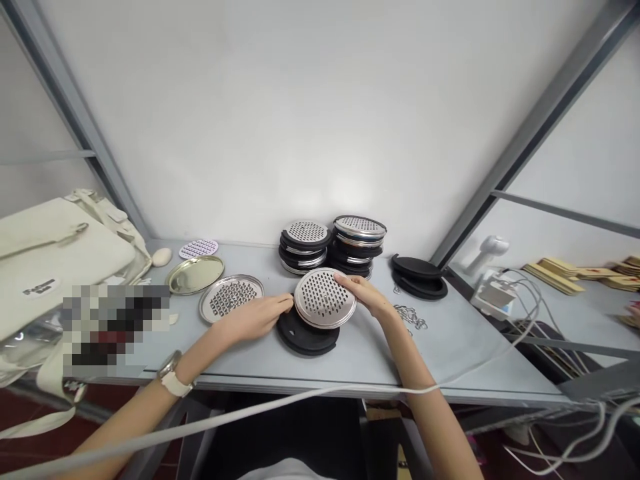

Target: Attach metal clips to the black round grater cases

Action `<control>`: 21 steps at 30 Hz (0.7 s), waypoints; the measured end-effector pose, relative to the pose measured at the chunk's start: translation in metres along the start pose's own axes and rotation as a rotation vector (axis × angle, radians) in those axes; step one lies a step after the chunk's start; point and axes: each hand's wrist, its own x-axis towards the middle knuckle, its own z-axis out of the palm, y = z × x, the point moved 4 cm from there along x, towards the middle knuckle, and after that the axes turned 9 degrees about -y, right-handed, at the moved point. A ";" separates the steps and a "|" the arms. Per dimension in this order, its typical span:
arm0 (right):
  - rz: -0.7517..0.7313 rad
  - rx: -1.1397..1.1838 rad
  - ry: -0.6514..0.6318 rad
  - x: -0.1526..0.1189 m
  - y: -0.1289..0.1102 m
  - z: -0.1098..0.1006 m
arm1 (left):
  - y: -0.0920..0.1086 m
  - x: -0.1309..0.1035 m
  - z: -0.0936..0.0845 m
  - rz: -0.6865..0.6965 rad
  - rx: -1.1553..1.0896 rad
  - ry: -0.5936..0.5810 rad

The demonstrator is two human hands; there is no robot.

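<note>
My right hand (365,293) grips the right edge of a round silver grater disc (325,298), tilted over a black round base (307,339) on the table. At the left edge of that base is my left hand (257,317), its fingers pinched together at the black rim; what they hold is too small to make out. Left of it lies a silver grater plate (230,298) with larger holes. Behind the disc stand two stacks of black and silver discs, a left stack (305,247) and a right stack (360,243).
Black bases (420,277) and small metal hooks or chains (411,317) lie to the right. A gold-toned plate (195,275), a white perforated disc (199,249) and a cream bag (65,253) are at the left. A white cable (300,399) crosses the front edge.
</note>
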 end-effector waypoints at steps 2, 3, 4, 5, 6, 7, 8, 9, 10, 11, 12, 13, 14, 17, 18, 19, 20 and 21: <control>0.033 -0.043 -0.017 -0.001 0.003 -0.001 | 0.002 0.001 0.011 -0.098 0.021 0.084; 0.051 -0.064 -0.027 -0.002 0.004 -0.002 | 0.004 0.000 0.015 -0.137 0.021 0.122; 0.067 -0.083 -0.037 -0.002 0.006 -0.002 | 0.006 -0.001 0.018 -0.175 0.016 0.167; 0.081 -0.101 -0.047 -0.002 0.008 -0.002 | 0.008 -0.003 0.021 -0.196 0.007 0.206; 0.094 -0.118 -0.057 -0.002 0.009 -0.001 | 0.012 -0.005 0.022 -0.196 -0.005 0.230; 0.104 -0.134 -0.068 -0.002 0.011 -0.001 | 0.015 -0.007 0.023 -0.188 -0.025 0.250; 0.113 -0.150 -0.079 -0.002 0.012 0.000 | 0.018 -0.008 0.023 -0.178 -0.053 0.264; 0.117 -0.164 -0.087 -0.001 0.012 0.001 | 0.020 -0.010 0.024 -0.175 -0.092 0.276; 0.117 -0.176 -0.093 -0.001 0.013 0.003 | 0.022 -0.012 0.024 -0.182 -0.137 0.289; 0.114 -0.186 -0.096 -0.001 0.013 0.003 | 0.023 -0.013 0.025 -0.201 -0.188 0.300; 0.106 -0.192 -0.097 0.000 0.013 0.004 | 0.024 -0.013 0.027 -0.228 -0.234 0.311; 0.095 -0.195 -0.095 0.001 0.013 0.005 | 0.024 -0.014 0.029 -0.249 -0.269 0.322; 0.082 -0.194 -0.092 0.002 0.013 0.005 | 0.024 -0.013 0.032 -0.269 -0.304 0.333; 0.031 -0.186 -0.074 0.005 0.016 0.004 | 0.023 -0.012 0.037 -0.276 -0.412 0.366; 0.012 -0.184 -0.066 0.007 0.017 0.003 | 0.022 -0.011 0.038 -0.267 -0.437 0.379; -0.004 -0.182 -0.057 0.008 0.018 0.003 | 0.021 -0.011 0.038 -0.256 -0.454 0.390; -0.016 -0.181 -0.048 0.010 0.020 0.001 | 0.021 -0.011 0.038 -0.246 -0.461 0.401; -0.025 -0.181 -0.037 0.011 0.021 0.000 | 0.020 -0.011 0.038 -0.235 -0.463 0.411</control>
